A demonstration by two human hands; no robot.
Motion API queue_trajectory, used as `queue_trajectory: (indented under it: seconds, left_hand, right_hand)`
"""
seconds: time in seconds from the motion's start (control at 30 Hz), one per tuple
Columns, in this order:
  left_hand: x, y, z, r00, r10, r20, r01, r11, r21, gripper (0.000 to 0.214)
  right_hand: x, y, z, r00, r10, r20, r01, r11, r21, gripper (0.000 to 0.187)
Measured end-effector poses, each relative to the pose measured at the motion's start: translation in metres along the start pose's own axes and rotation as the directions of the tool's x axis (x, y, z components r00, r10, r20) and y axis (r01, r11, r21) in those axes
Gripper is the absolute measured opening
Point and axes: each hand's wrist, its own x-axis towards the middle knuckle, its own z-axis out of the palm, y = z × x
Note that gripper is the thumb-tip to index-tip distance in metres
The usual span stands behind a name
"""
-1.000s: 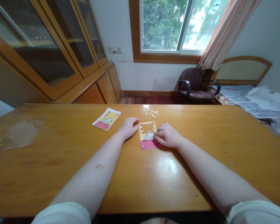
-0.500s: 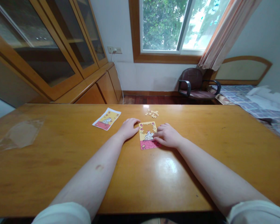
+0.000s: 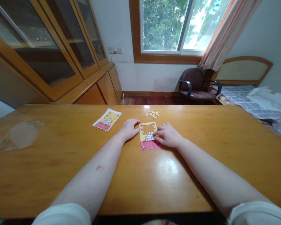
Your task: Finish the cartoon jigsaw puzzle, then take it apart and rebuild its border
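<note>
A partly assembled jigsaw puzzle (image 3: 151, 144), yellow above and pink below with a white cartoon figure, lies flat on the table. Its upper middle has a gap through which the tabletop shows. My left hand (image 3: 130, 128) rests at the puzzle's left edge, fingers extended and touching the border. Over the right side, my right hand (image 3: 167, 135) has its index finger and thumb on the puzzle beside the white figure, slightly apart; no piece shows between them. The hand hides the puzzle's right edge. Beyond the puzzle sits a small pile of loose puzzle pieces (image 3: 152, 114).
A printed picture card (image 3: 107, 120) of the same design lies left of the puzzle. Farther left is a clear plastic bag (image 3: 20, 135) on the wooden table (image 3: 140, 187). A cabinet (image 3: 84, 84) stands behind at left, an office chair (image 3: 194, 84) at back right.
My right index finger and thumb have shifted slightly on the puzzle, the fingertips a little farther up. My left hand, the card and the loose pieces stay where they were.
</note>
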Motion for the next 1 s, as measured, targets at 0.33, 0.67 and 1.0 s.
queue_trajectory:
  seconds: [0.33,0.67,1.0]
  left_hand:
    - [-0.008,0.021,0.003,0.942,0.326,0.080,-0.326,0.945,-0.022,0.028]
    - [-0.010,0.022,0.001,0.914,0.377,0.151,-0.371,0.926,-0.067,0.023]
    - [-0.010,0.025,-0.002,0.860,0.449,0.244,-0.419,0.892,-0.169,0.024]
  right_hand:
    - [0.000,0.002,0.000,0.999,0.026,-0.041,-0.027,1.000,-0.008,0.031]
    - [0.000,0.006,0.004,0.998,0.032,-0.047,-0.032,0.999,0.000,0.031]
    - [0.000,0.007,0.004,0.998,-0.058,-0.038,0.061,0.994,0.088,0.028]
